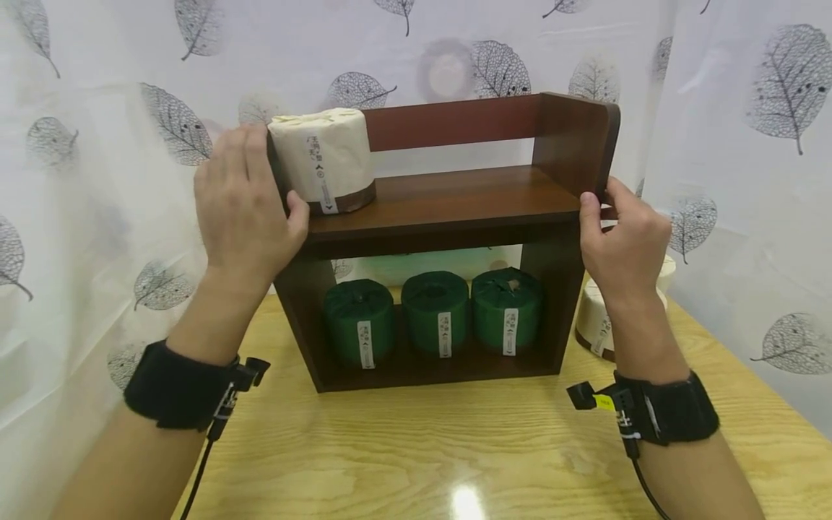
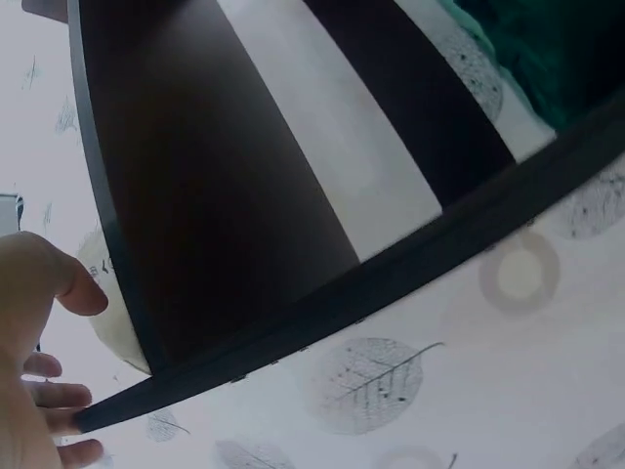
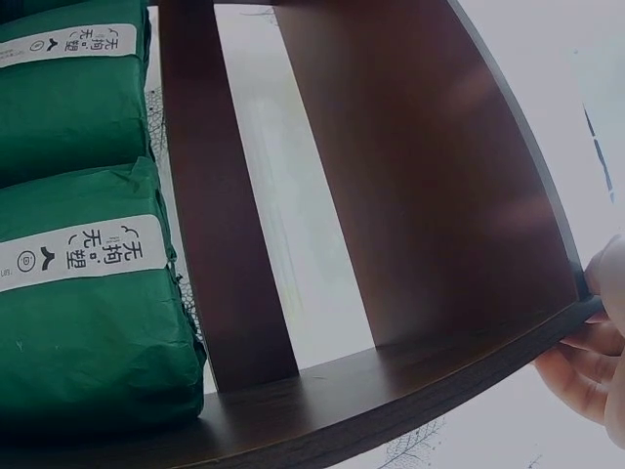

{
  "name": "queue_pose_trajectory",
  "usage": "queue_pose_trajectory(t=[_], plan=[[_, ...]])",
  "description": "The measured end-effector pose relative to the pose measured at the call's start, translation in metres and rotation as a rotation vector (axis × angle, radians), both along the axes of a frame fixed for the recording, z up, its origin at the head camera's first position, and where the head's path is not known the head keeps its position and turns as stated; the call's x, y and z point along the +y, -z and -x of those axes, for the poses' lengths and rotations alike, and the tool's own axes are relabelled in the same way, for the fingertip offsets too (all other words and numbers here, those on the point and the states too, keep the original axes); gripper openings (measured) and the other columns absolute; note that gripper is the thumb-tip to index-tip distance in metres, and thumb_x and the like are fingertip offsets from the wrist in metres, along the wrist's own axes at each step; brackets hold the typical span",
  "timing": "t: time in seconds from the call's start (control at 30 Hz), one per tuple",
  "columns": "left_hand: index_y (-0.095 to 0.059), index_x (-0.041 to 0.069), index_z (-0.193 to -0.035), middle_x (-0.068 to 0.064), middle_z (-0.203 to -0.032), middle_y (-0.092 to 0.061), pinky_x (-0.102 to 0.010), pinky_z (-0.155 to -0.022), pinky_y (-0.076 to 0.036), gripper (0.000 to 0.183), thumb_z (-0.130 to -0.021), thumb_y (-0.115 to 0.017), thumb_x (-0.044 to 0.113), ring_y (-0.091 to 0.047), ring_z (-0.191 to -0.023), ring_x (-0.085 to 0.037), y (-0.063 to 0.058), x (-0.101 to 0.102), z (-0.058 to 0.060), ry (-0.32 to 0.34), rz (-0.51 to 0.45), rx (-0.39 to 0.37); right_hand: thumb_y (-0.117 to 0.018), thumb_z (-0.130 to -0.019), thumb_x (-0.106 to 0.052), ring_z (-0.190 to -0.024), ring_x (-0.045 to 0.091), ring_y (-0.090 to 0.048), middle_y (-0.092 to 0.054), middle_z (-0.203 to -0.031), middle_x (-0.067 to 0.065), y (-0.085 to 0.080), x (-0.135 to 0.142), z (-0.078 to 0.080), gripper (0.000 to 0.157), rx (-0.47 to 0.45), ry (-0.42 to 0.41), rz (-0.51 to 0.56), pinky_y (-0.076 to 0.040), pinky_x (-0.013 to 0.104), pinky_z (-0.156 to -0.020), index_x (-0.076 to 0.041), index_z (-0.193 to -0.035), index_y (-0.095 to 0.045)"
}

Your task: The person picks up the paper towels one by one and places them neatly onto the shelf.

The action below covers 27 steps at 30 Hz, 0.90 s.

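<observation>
A dark brown wooden two-tier shelf (image 1: 455, 195) stands on the table between both hands. At its upper left, my left hand (image 1: 243, 195) holds the side panel, fingers along the outside and thumb at the front edge. A cream-wrapped paper roll (image 1: 325, 155) with a brown base band sits on the top tier beside that hand. On the other side, my right hand (image 1: 624, 238) grips the right panel at upper-board height, its thumb on the front edge and its fingers behind. Three green-wrapped rolls (image 1: 434, 314) stand in a row on the lower tier.
More cream rolls (image 1: 594, 318) stand on the table behind the right forearm, partly hidden. The light wood table (image 1: 416, 448) extends in front of the shelf. A white leaf-print curtain (image 1: 97, 180) hangs behind and at the sides. Cables run from both wrist cameras.
</observation>
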<state>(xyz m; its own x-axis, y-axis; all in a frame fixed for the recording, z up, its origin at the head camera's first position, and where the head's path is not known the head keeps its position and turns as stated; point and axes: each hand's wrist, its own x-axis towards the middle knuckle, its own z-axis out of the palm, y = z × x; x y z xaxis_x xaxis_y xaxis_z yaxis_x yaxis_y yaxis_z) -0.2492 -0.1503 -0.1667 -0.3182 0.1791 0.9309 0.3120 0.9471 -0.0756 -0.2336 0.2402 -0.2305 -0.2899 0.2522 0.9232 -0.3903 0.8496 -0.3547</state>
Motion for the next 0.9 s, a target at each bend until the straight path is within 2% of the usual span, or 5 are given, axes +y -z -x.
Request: queue_pose_trajectory(t=[0.1, 0.2, 0.33, 0.63, 0.9], plan=[[-0.027, 0.004, -0.139, -0.02, -0.136, -0.038, -0.052, -0.096, -0.031, 0.07, -0.077, -0.052, 0.022, -0.033, -0.126, -0.032, 0.006, 0.0, 0.005, 0.01, -0.025, 0.02, -0.05, -0.089, -0.032, -0.071, 0.026, -0.064, -0.069, -0.091, 0.011, 0.0, 0.001, 0.0, 0.033, 0.009, 0.0, -0.003, -0.052, 0.046, -0.061, -0.005, -0.102, -0.066], [-0.022, 0.004, -0.143, -0.021, -0.139, -0.035, -0.053, -0.098, -0.03, 0.076, -0.076, -0.053, 0.023, -0.03, -0.129, -0.031, 0.011, 0.0, 0.008, 0.011, -0.051, 0.047, -0.051, -0.089, -0.032, -0.071, 0.024, -0.064, -0.069, -0.091, 0.01, 0.0, 0.002, 0.001, 0.033, 0.017, -0.01, 0.001, -0.05, 0.024, -0.062, -0.006, -0.102, -0.067], [-0.02, 0.007, -0.144, -0.021, -0.14, -0.034, -0.052, -0.098, -0.03, 0.078, -0.076, -0.053, 0.022, -0.028, -0.13, -0.03, 0.013, 0.0, 0.012, 0.023, -0.077, 0.06, -0.052, -0.088, -0.032, -0.07, 0.022, -0.064, -0.069, -0.091, 0.008, 0.001, 0.003, 0.002, 0.032, 0.024, -0.018, 0.013, -0.033, 0.002, -0.06, -0.008, -0.102, -0.068], [-0.041, 0.004, -0.135, -0.011, -0.142, -0.039, -0.032, -0.105, -0.026, 0.059, -0.077, -0.043, -0.006, -0.027, -0.132, -0.013, 0.017, -0.007, 0.011, 0.307, -0.273, 0.149, -0.052, -0.088, -0.029, -0.068, 0.019, -0.064, -0.069, -0.083, 0.006, 0.002, 0.007, 0.003, 0.028, 0.052, -0.021, -0.01, -0.035, 0.002, -0.06, -0.007, -0.095, -0.068], [-0.047, 0.007, -0.132, -0.002, -0.141, -0.04, -0.029, -0.097, -0.037, 0.053, -0.08, -0.049, 0.0, -0.032, -0.129, -0.009, 0.02, -0.011, 0.001, 0.313, -0.35, 0.195, -0.053, -0.087, -0.03, -0.068, 0.019, -0.064, -0.069, -0.083, 0.006, 0.001, 0.005, 0.003, 0.027, 0.049, -0.018, 0.011, -0.035, 0.002, -0.059, -0.008, -0.096, -0.068]])
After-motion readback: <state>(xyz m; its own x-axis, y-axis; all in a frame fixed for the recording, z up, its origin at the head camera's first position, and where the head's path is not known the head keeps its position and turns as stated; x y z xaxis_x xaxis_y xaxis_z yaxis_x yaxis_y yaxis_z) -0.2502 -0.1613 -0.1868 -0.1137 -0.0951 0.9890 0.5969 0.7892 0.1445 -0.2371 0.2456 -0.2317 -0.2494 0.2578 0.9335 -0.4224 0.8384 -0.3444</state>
